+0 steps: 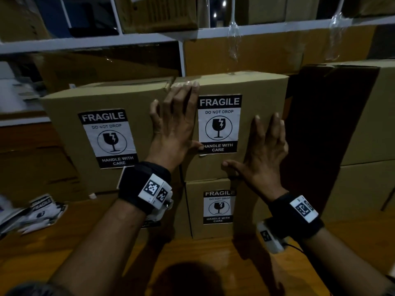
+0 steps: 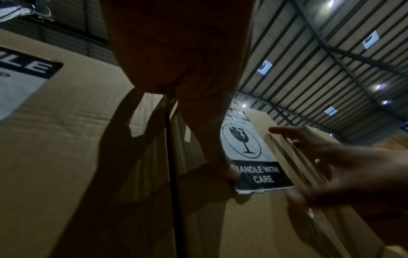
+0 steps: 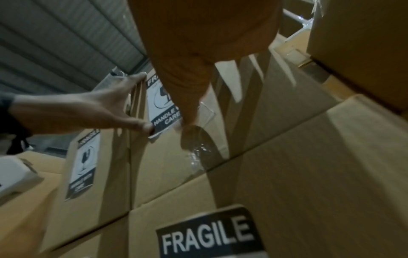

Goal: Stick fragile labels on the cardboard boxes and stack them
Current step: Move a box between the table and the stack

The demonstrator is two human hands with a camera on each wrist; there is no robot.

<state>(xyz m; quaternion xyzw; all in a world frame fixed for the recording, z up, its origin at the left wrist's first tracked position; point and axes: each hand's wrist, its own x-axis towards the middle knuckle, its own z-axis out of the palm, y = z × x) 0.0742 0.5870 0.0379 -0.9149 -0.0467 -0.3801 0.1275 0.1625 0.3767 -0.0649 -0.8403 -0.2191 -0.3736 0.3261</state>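
Note:
A cardboard box [image 1: 258, 90] with a fragile label [image 1: 218, 124] sits on top of a lower labelled box [image 1: 196, 212]. My left hand [image 1: 175, 122] lies flat on the upper box's front, left of the label, with its fingertips at the top edge. Its thumb [image 2: 230, 170] touches the label's [image 2: 249, 157] lower left corner, which looks slightly lifted. My right hand [image 1: 265, 150] presses flat with spread fingers on the same front, right of the label. A third labelled box [image 1: 64, 116] stands close on the left. In the right wrist view the left hand [image 3: 92, 108] shows beside the label [image 3: 161, 108].
Loose fragile labels [image 1: 36, 210] lie on the wooden floor [image 1: 192, 263] at the left. White shelving [image 1: 85, 43] with more cartons stands behind the boxes. A tall dark carton [image 1: 320, 129] and further boxes [image 1: 367, 189] crowd the right side.

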